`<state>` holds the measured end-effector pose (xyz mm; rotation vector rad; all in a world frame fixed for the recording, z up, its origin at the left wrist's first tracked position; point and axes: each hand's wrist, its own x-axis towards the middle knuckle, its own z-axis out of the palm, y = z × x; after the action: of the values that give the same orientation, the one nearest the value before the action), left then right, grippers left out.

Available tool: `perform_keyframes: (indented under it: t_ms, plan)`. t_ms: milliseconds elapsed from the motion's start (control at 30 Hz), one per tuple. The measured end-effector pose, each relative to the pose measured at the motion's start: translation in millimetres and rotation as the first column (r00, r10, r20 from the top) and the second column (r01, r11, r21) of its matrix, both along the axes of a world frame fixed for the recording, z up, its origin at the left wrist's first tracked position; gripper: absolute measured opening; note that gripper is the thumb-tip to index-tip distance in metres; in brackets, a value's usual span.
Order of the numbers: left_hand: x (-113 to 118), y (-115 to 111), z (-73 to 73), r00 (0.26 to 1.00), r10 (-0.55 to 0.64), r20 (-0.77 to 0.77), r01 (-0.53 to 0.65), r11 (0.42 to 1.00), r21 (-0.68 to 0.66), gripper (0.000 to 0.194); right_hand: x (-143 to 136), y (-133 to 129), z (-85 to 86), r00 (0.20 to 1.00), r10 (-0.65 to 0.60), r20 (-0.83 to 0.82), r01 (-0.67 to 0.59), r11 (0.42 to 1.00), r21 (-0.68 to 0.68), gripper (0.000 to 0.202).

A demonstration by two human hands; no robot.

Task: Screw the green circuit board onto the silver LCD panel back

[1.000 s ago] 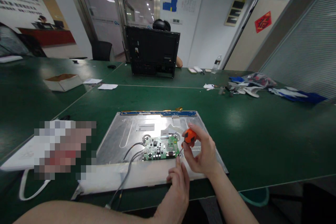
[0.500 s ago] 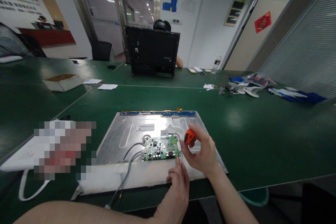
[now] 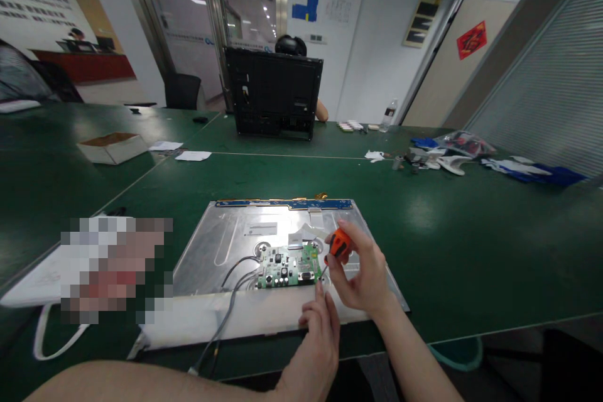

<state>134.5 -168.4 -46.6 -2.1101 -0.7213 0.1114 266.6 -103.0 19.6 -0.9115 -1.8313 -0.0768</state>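
A green circuit board [image 3: 287,266] lies on the metal back of a display panel [image 3: 202,267], with a blue strip board [image 3: 282,204] along the panel's far edge. My right hand [image 3: 362,270] is closed around the orange-and-black handle of a screwdriver [image 3: 338,244]. Its thin shaft slants down to the board's near right corner. Just below that corner, my left hand [image 3: 318,333] rests on the panel's pale near strip, index finger stretched towards the board and the other fingers partly bent. Grey cables [image 3: 229,311] run from the board's left side over the panel's near edge.
Left of the panel is a white object [image 3: 38,276], partly pixelated. An open cardboard box [image 3: 113,149] and papers [image 3: 193,156] sit farther back. Across the green table [image 3: 452,232], a person is behind a black monitor [image 3: 276,94]. Assorted parts [image 3: 426,158] and a bottle [image 3: 389,114] are at right.
The screwdriver handle has turned and tilted slightly in my right hand, whose fingers have shifted on it. My left hand, the circuit board and the panel look unmoved.
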Motion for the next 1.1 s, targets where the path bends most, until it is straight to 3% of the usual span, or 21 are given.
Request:
perform_keyframes:
  t_ms: [200, 467, 1100]
  plan:
    - [1.4, 0.1, -3.1, 1.0, 0.008, 0.029, -0.009, 1.0, 0.015, 0.048, 0.7, 1.6, -2.8, 1.0, -0.031, -0.005, 0.031, 0.999, -0.008, 0.061]
    - [2.8, 1.4, -7.2, 0.999, 0.002, 0.051, -0.003, 1.0, 0.031, 0.048, -0.9, 3.8, -3.4, 0.996, -0.086, 0.015, 0.084, 0.992, 0.09, 0.057]
    - [2.5, 1.4, -9.6, 0.997, -0.009, 0.075, 0.008, 1.0, 0.015, 0.048, 0.4, 4.6, 1.9, 0.997, -0.072, -0.018, 0.073, 0.993, 0.096, 0.051]
